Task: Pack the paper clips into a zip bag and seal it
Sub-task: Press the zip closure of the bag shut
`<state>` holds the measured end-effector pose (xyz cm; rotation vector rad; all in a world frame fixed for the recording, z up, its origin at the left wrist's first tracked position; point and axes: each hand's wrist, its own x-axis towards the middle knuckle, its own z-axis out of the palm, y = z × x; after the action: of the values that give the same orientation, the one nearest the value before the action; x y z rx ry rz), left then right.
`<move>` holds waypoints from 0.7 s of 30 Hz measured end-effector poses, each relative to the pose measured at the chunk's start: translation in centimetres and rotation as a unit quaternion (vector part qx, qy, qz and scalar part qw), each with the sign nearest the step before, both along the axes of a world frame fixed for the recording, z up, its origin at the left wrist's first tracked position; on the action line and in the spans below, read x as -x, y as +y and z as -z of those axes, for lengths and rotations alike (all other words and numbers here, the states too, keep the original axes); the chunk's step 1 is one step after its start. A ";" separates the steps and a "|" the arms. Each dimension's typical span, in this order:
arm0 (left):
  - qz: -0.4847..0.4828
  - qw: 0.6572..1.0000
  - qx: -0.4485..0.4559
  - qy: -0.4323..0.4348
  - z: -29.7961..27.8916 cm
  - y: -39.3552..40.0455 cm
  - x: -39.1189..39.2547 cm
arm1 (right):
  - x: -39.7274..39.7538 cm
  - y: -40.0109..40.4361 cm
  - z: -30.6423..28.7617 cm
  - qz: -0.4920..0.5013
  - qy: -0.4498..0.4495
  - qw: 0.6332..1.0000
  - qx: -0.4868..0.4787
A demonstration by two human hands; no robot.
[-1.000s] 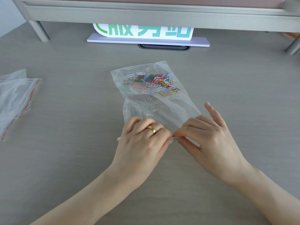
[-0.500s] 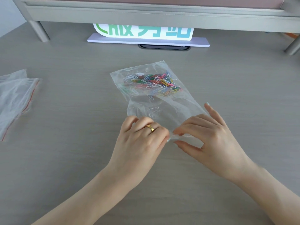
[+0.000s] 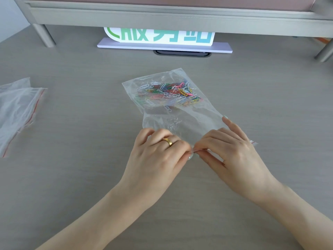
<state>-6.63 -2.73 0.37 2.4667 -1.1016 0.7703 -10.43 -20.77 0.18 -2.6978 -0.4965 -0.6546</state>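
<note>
Low in the frame, bare table [image 3: 75,177] opens wide around our wrists. At center our left hand [image 3: 158,156] and right hand [image 3: 232,156] pinch the zip bag [image 3: 196,121] along its near edge, fingertips almost meeting. Just beyond, the paper clips [image 3: 171,94] heap inside its far end. Spare bags [image 3: 16,110] lie far left.

Left hand [image 3: 158,156] and right hand [image 3: 232,154] meet, fingers [image 3: 207,141] curled, pinching.

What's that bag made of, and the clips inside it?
The zip bag looks like thin clear plastic film: glossy, crinkled, see-through to the table. The paper clips seem to be bent wire in bright colours and white, likely coated; the metal beneath cannot be seen.
</note>
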 end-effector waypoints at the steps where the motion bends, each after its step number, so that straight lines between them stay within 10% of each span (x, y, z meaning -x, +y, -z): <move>1: -0.007 1.000 0.001 0.001 -0.1 0.1 -0.1 | -0.1 -0.2 -0.1 0.006 0.000 1.000 -0.007; 21: -0.003 1.000 -0.007 -0.006 0.3 0.2 0.2 | 0.1 0.0 0.2 -0.007 -0.023 1.000 -0.015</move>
<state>-6.87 -2.58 0.06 2.4802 -1.1086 0.7822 -10.52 -20.82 0.00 -2.6543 -0.5141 -0.7162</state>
